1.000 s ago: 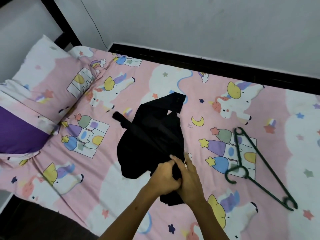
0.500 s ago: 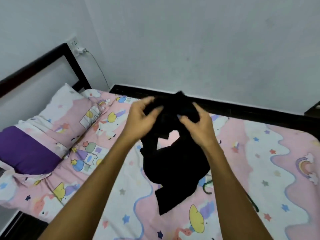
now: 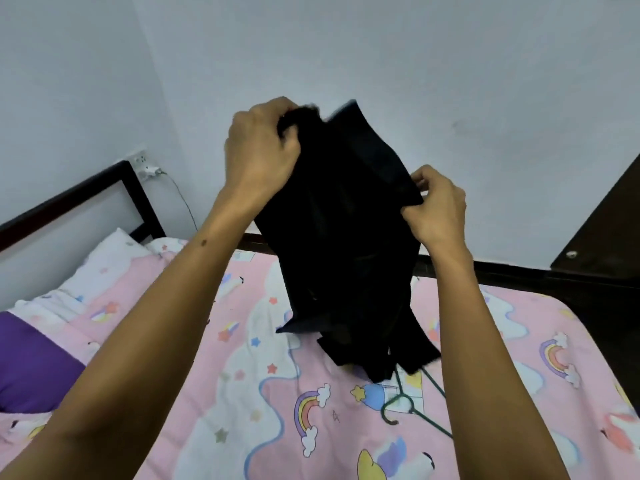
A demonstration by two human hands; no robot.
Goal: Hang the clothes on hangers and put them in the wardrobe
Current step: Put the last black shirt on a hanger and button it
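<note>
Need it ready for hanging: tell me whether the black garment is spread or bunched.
Bunched: the black garment hangs crumpled between left hand and right hand.

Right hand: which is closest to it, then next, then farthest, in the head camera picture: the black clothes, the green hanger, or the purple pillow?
From the right hand:
1. Black clothes: pinched in that hand, held up over the bed.
2. Green hanger: lying on the pink sheet below, partly under the hanging cloth.
3. Purple pillow: far across at the left, by the headboard end.
</note>
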